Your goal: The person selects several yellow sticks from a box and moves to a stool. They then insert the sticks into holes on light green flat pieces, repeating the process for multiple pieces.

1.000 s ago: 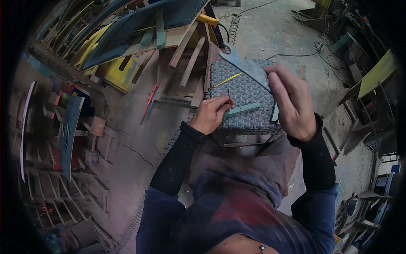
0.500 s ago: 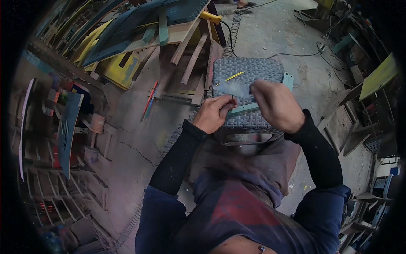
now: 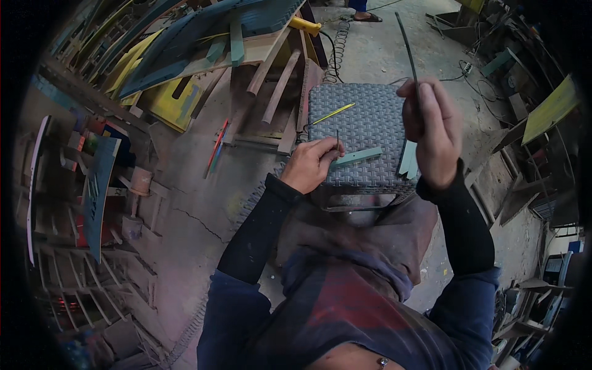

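Observation:
My left hand (image 3: 306, 164) is closed in a pinch over the woven grey stool (image 3: 364, 111). A short thin dark pin (image 3: 338, 137) sticks up from its fingertips. Under those fingers lies the left end of a pale green strip (image 3: 364, 155) with small holes; I cannot tell whether the hand also grips the strip. My right hand (image 3: 435, 126) is raised over the stool's right side, closed round a long thin dark rod or blade (image 3: 405, 46) that points up and away. Beside it, more green strips (image 3: 408, 160) lie at the stool's right edge.
Thin yellow sticks (image 3: 333, 113) lie on the stool. At the far left, painted boards (image 3: 179, 102) and wooden legs (image 3: 283, 86) are piled up. A coiled hose (image 3: 338, 55) and cables run over the floor behind. Another person's sandalled foot (image 3: 368, 18) shows at the top.
My right hand has lifted and moved right, bringing the dark rod from a blur over the stool to upright. My left hand stays in place. The other person's foot has shifted right.

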`<state>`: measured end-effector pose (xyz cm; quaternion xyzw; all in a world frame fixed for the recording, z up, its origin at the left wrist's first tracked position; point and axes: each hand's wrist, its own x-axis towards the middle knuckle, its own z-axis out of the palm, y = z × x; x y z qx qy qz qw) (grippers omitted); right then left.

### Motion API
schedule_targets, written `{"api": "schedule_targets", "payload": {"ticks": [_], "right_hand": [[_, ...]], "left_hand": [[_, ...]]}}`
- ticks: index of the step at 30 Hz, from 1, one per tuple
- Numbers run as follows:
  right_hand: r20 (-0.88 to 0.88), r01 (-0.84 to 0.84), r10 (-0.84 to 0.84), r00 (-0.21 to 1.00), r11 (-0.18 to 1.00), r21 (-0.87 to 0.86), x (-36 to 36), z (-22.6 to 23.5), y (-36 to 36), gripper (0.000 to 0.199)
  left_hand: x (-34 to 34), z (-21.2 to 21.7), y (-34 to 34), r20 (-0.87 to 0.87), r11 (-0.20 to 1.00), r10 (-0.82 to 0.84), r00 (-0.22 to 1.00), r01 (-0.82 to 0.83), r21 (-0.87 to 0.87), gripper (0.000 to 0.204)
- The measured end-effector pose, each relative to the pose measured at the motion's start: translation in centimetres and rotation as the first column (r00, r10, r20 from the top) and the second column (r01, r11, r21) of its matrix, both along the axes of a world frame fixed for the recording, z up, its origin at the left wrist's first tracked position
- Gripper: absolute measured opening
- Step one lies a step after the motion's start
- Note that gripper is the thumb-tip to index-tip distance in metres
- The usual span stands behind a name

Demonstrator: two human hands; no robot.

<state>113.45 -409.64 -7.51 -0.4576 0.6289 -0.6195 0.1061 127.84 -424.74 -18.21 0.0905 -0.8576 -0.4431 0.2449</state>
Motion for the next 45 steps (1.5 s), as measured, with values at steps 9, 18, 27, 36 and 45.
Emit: {"api": "schedule_targets", "payload": {"ticks": [9,18,27,36,45], "right_hand": [[-0.177,0.050,-0.031,0.984,0.993,0.104,0.4,-0.7,-0.3,0.018],[-0.568,0.079,0.147,0.810,0.932,0.354,0.0,-2.4,-0.7,0.019],[-0.344,0.082,0.005,0.939,0.968,0.237,0.4,-1.6,0.0,0.022],[-0.063,0.105,-0.102,0.993,0.993,0.053,-0.4,-2.5,1.6,0.028],[0.339,0.232,-0.230,0.912,0.972,0.037,-1.8,-6.5,10.1,0.031]], "left_hand": [[0.0,0.0,0.0,0.002,1.000,0.005,1.000,-0.005,-0.027,0.009],[0.0,0.3,0.0,0.011,0.998,0.017,1.000,-0.016,-0.064,0.008],[0.0,0.3,0.2,-0.041,0.997,-0.001,0.999,-0.003,-0.082,0.007],[0.6,0.1,0.3,-0.033,0.998,0.008,0.999,-0.010,-0.064,0.008],[4.9,9.3,-2.0,-0.395,0.871,0.311,0.864,-0.093,0.482,0.012]]}}
